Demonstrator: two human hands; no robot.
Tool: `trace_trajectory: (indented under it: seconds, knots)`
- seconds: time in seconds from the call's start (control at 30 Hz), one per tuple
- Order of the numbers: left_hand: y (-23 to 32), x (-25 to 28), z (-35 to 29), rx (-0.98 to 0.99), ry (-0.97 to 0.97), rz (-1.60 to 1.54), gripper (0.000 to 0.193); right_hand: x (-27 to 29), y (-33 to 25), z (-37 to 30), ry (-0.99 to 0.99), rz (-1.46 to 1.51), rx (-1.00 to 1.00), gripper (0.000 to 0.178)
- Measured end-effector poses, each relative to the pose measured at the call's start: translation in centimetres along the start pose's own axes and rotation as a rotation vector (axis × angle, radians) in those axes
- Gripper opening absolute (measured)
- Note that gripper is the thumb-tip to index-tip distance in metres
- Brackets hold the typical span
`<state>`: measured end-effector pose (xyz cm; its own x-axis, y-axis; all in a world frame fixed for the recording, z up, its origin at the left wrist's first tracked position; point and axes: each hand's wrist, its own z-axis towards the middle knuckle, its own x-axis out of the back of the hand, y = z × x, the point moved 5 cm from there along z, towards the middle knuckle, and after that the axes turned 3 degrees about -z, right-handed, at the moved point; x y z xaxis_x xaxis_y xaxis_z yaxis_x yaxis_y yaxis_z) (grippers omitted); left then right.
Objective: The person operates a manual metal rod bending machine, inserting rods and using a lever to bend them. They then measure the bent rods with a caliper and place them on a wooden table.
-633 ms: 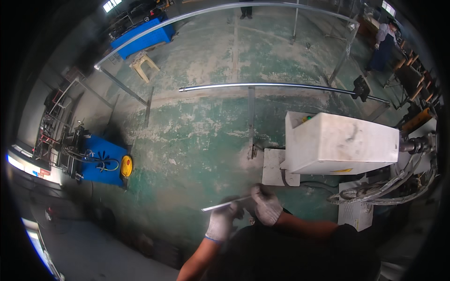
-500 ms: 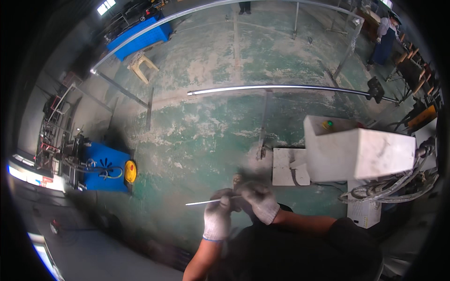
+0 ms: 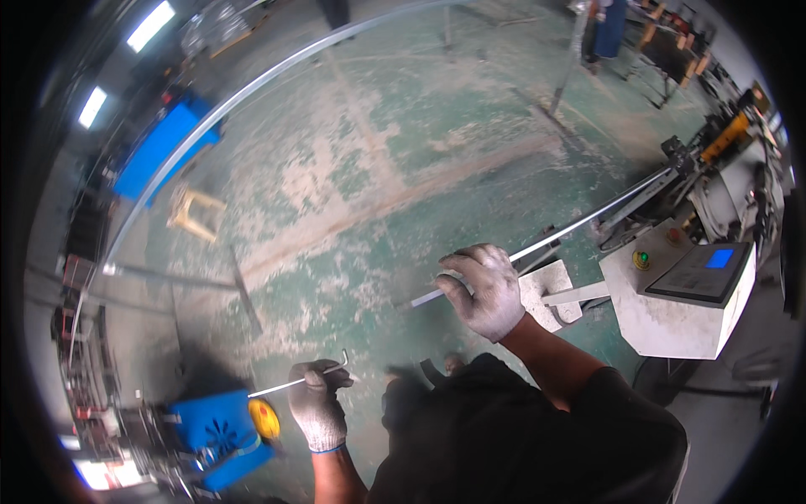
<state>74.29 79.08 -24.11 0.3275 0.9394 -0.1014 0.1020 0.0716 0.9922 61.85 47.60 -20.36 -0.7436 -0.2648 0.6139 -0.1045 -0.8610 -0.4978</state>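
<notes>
My left hand (image 3: pixel 317 405), in a white knit work glove with darkened fingers, is closed round a thin metal rod (image 3: pixel 275 389). The rod's right end, past my fingers, is bent into a small hook. My right hand (image 3: pixel 484 292), gloved the same way, is over the free end of a long, shiny metal tube (image 3: pixel 564 230). Its thumb and fingers are apart, with the tube's tip showing left of the thumb. The hand hides part of the tube, and I cannot tell whether it touches it. The tube runs up right to a machine (image 3: pixel 684 155).
At right stands a white control box (image 3: pixel 646 311) with a screen and a green button. A blue machine part with a yellow disc (image 3: pixel 265 418) is at lower left. A large metal frame rail (image 3: pixel 193 139) curves past a cream stool (image 3: pixel 200 214) and a blue cabinet (image 3: pixel 164 147).
My hands have parted: the left moved left and down with the rod, the right moved up to the tube's end. The view has turned, bringing the control box's screen into sight.
</notes>
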Motion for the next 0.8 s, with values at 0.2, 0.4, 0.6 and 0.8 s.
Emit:
trace_trajectory:
  seconds: [0.2,0.4,0.6,0.8]
  knots:
    - [-1.4,-3.6,19.7,0.018,-0.500,0.099,0.062,-7.4,3.1,-0.3,-0.454,-0.472,-0.496,0.045]
    - [-2.1,-12.7,31.9,0.074,-1.007,0.107,0.039,-6.7,2.7,-1.3,-0.065,-0.502,-0.382,0.034]
    - [-4.2,-27.9,39.6,0.185,-1.300,0.104,0.052,-6.7,2.1,0.5,-0.027,-0.474,-0.626,0.032]
    - [-5.6,-42.5,41.6,0.420,-1.407,-0.001,0.040,-7.3,3.5,1.8,-0.022,-0.608,-0.836,0.037]
